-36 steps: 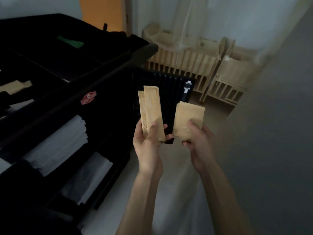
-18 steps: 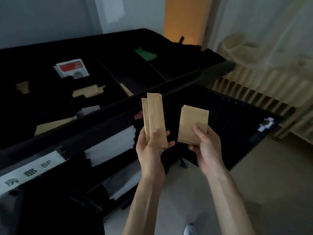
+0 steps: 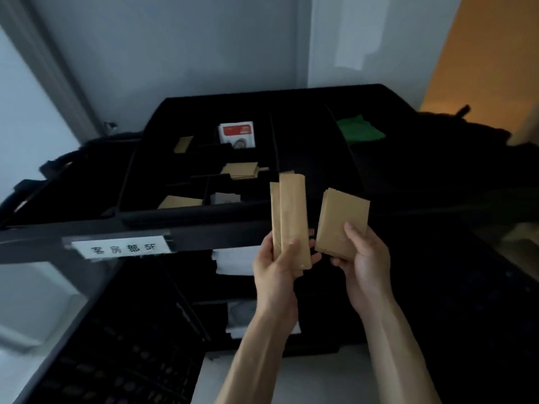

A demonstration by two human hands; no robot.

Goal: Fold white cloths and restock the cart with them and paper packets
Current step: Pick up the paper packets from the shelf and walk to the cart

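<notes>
Dim room, grey wall behind — black cart with a compartmented top tray. Tray contents: tan packets in several compartments, a red-and-white card at the far side, a green cloth to the right. White label on the near rail. Folded white cloths on the shelf below. Left hand — fingers clamped on two long narrow paper packets, held upright. Right hand — fingers clamped on a short stack of packets, just beside the left's.
</notes>
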